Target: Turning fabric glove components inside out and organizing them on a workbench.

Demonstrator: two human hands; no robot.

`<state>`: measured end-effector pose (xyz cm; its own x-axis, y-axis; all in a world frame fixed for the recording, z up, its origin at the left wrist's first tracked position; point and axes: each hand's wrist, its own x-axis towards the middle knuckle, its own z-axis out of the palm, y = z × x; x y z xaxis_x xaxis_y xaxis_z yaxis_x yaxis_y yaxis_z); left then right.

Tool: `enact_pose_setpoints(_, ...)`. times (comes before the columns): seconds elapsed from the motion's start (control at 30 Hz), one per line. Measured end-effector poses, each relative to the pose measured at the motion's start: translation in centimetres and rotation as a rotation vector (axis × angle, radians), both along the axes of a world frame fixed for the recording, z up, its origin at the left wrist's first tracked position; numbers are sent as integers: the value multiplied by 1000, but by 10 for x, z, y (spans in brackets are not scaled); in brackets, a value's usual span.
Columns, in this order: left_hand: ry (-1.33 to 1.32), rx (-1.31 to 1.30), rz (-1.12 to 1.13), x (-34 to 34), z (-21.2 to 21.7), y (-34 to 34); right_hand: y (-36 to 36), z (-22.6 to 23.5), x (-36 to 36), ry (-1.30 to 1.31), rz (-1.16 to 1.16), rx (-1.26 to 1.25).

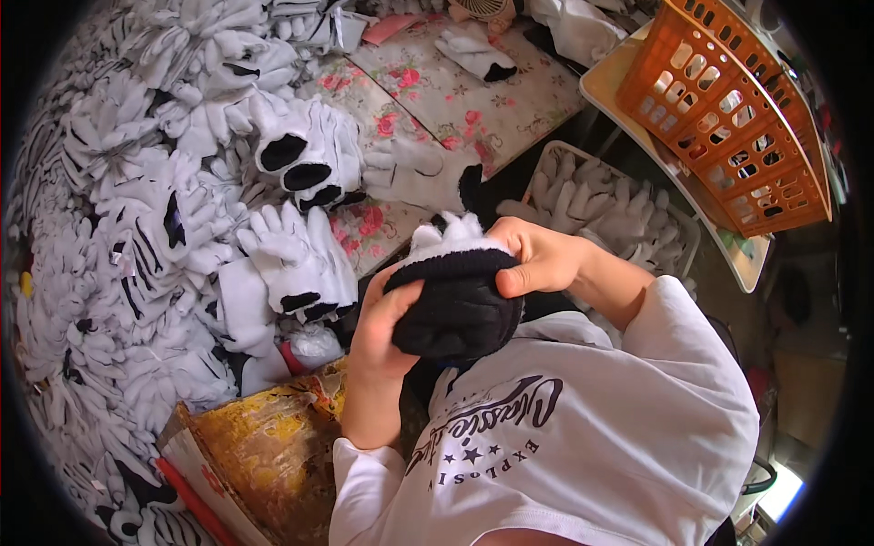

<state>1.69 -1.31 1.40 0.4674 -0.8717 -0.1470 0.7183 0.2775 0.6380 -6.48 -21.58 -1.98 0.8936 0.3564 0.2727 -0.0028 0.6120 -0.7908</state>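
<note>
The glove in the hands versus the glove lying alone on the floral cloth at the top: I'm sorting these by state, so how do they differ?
The held glove shows mostly black, with white tips poking out on top; the lone glove is mostly white with a black cuff opening. The held glove is bunched between the left hand and right hand; the lone glove lies flat on the floral cloth, untouched. Both are furry black-and-white gloves.

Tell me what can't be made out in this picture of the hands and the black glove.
- Head view: most of the white fluffy part is hidden behind the black glove.
- Head view: the left hand and right hand have their palms hidden by the glove.
- Head view: the orange basket is cut off by the top edge, its inside unseen.
- Head view: the glove pile blurs toward the dark rim.
</note>
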Motion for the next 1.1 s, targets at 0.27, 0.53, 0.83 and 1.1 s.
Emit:
enact_pose_setpoints(0.27, 222, 93, 12, -2, -7, -5, 24, -14, 1, 445, -36, 416)
enact_pose_setpoints(0.53, 536, -93, -93, 3, -17, 2, 31, -40, 3, 310, 142, 714)
enact_pose_setpoints(0.83, -1534, 629, 862, -16, -18, -20, 18, -18, 3, -206, -997, -731)
enact_pose_setpoints(1.1, -1971, 633, 815, -31, -31, -34, 7, 6, 10, -244, -856, -970)
